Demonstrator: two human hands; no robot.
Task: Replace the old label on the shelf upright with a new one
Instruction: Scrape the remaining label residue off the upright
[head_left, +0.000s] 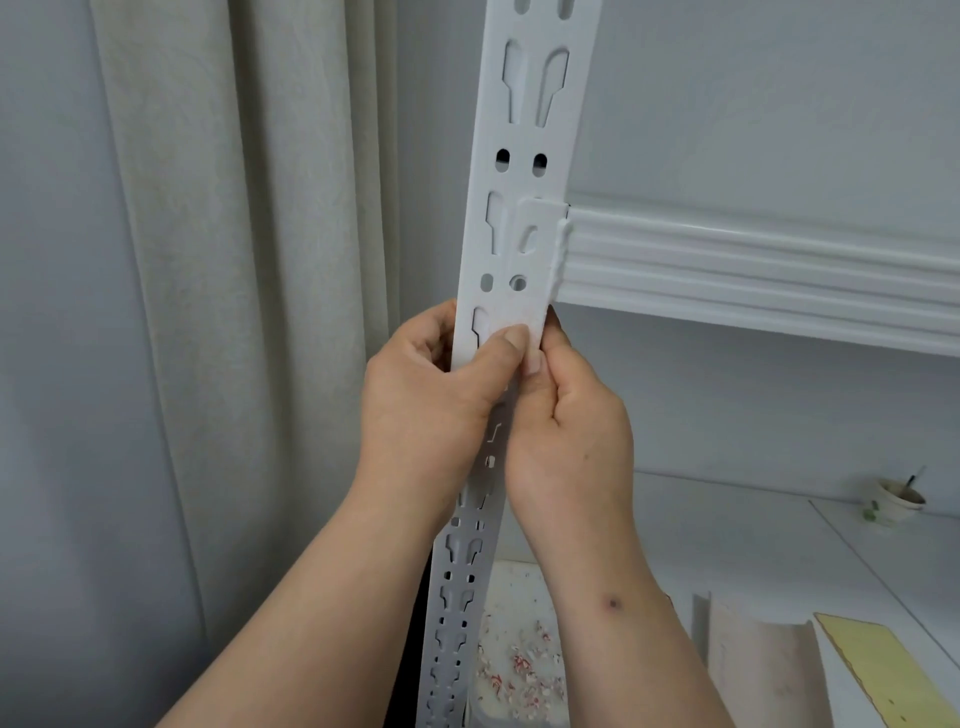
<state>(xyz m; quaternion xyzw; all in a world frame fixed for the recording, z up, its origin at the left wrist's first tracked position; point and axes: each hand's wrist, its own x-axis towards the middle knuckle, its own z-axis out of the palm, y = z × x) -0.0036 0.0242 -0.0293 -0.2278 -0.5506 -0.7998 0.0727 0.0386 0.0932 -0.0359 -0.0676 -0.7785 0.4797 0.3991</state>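
A white slotted shelf upright (524, 156) runs from the top of the view down the middle. A white label (535, 260) lies on its face beside the shelf beam, over some of the slots. My left hand (431, 400) wraps around the upright from the left, its thumb pressing the label's lower end. My right hand (566, 431) holds the upright from the right, with its thumb against the face just under the left thumb. Both hands hide the upright's middle stretch.
A white ribbed shelf beam (753, 270) runs right from the upright. A pale curtain (234, 312) hangs at the left. Torn red-and-white label scraps (519, 670) lie on a white surface below. A paper cup (893, 499), yellow backing sheet (893, 670) and white roll (753, 670) sit at the right.
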